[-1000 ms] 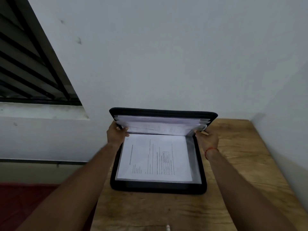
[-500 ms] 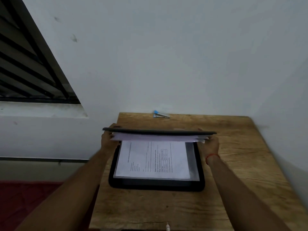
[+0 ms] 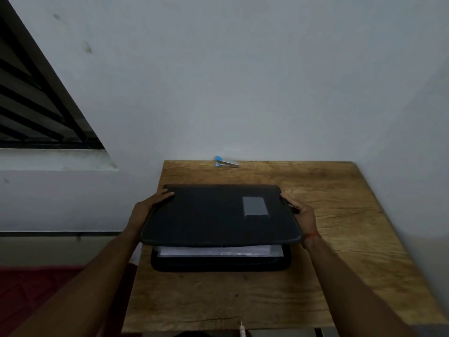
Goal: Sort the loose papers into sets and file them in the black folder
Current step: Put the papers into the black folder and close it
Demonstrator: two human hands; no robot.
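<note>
My left hand (image 3: 150, 205) and right hand (image 3: 302, 211) each grip, fingers curled, one side edge of the black folder (image 3: 218, 215), whose cover spans crosswise between them with its near edge raised above the papers (image 3: 213, 251) inside, so I judge closure needs equal downward pressure.

Table: I see a wooden top (image 3: 340, 239) with visible grain, set into a corner between two pale walls.
Middle: the black folder (image 3: 213, 215) rests with its base on the wood, towards the left side. Its cover is raised at my near edge, and white papers (image 3: 213, 251) show in the gap.
Far edge: a small stapler (image 3: 226, 163), blue at one end and silver along the body, lies by the back wall, apart from the folder.
Near edge: a thin white tip (image 3: 241, 330) shows; I cannot tell what it is.
</note>
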